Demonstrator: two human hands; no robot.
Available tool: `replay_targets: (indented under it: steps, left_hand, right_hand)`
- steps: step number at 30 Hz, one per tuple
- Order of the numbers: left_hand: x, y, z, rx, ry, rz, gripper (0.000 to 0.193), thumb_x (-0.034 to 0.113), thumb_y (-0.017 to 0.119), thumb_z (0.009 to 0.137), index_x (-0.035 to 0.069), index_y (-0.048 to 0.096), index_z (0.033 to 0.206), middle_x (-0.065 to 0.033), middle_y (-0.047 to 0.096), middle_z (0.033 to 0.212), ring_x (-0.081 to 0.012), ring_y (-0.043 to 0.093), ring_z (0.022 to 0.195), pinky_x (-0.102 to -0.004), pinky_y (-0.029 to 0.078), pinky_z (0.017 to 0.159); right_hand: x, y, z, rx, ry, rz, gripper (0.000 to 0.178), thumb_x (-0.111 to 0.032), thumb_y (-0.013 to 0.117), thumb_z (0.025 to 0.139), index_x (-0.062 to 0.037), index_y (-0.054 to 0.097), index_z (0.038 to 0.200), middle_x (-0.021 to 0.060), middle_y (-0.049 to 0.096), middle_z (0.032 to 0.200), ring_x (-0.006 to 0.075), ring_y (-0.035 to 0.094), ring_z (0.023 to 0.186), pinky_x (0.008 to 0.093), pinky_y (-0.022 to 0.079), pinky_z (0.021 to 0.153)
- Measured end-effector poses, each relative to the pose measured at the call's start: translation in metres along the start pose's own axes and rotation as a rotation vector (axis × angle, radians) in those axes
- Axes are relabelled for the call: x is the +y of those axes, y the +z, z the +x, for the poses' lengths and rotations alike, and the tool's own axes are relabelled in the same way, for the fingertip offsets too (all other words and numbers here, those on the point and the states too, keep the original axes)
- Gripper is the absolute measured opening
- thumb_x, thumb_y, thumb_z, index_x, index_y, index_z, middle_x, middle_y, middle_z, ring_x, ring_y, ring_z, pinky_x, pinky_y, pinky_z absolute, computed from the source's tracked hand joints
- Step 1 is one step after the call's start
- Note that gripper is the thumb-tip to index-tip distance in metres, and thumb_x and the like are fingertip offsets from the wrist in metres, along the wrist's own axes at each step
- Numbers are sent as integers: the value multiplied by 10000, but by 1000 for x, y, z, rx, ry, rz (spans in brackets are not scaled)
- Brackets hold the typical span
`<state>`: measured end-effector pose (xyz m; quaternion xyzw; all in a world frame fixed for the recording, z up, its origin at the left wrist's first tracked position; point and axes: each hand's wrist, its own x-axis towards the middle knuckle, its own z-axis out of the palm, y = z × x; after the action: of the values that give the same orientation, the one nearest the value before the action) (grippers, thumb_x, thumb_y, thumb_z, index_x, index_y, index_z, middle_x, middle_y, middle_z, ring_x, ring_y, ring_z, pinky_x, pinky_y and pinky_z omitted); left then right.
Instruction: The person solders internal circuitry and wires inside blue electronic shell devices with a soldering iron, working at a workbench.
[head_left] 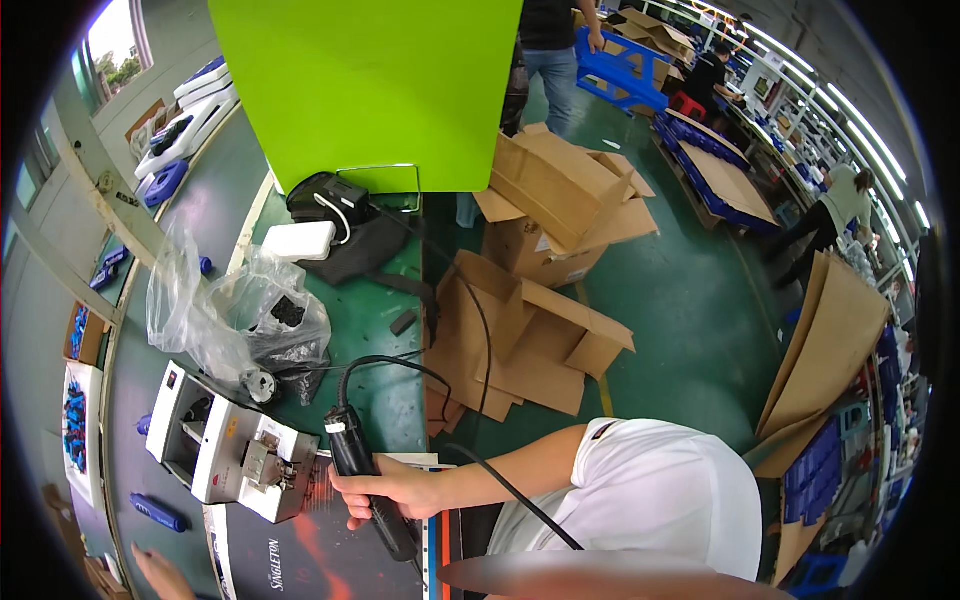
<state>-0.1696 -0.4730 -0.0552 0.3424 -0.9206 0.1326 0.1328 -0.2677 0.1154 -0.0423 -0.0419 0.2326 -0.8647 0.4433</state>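
My right hand (388, 492) is wrapped round a black electric screwdriver (352, 445). Its cable leaves the upper end, and the tool slants down to the right over a dark printed mat (300, 560). Just left of the screwdriver stands a white box-shaped machine (225, 452) with a metal block on its front, like a screw feeder. At the lower left edge my left hand (162, 575) reaches over the conveyor belt with fingers stretched out, only partly in view. Above it a blue elongated plastic part (158, 512) lies on the belt, apart from the fingers.
Clear plastic bags (245, 300) with small black parts lie behind the machine. Farther back are a black bag (360, 245), a white adapter (300, 241) and a tall green panel (370, 90). Cardboard boxes (545, 330) crowd the floor at right. A loose cable (485, 330) crosses the table edge.
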Motion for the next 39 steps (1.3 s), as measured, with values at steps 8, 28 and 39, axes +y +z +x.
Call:
replay_targets:
  steps: [8, 28, 39]
  left_hand:
    - [73, 55, 28, 124, -54, -281, 505, 244, 578, 911, -71, 477, 1294, -243, 638, 946, -407, 637, 846, -449, 517, 789]
    - [245, -218, -359, -5, 77, -475, 486, 35, 734, 772, 125, 655, 1243, -122, 584, 1123, -294, 605, 943, -398, 488, 828]
    - [249, -201, -356, 108, 153, -567, 467, 19, 721, 721, 121, 696, 1176, -122, 590, 1061, -289, 611, 887, -396, 488, 806]
  right_hand:
    - [5, -1, -6, -46, -5, 8, 262, -320, 681, 931, -125, 510, 969, -38, 445, 704, 92, 494, 653, 357, 518, 773]
    - [-26, -8, -12, -200, -314, -178, 462, -236, 513, 1015, -25, 366, 1399, 127, 534, 1171, 288, 524, 1197, 511, 345, 1134]
    - [-91, 32, 10, -294, -594, -263, 645, -473, 578, 961, -105, 354, 1442, 39, 528, 952, 148, 535, 856, 327, 431, 888]
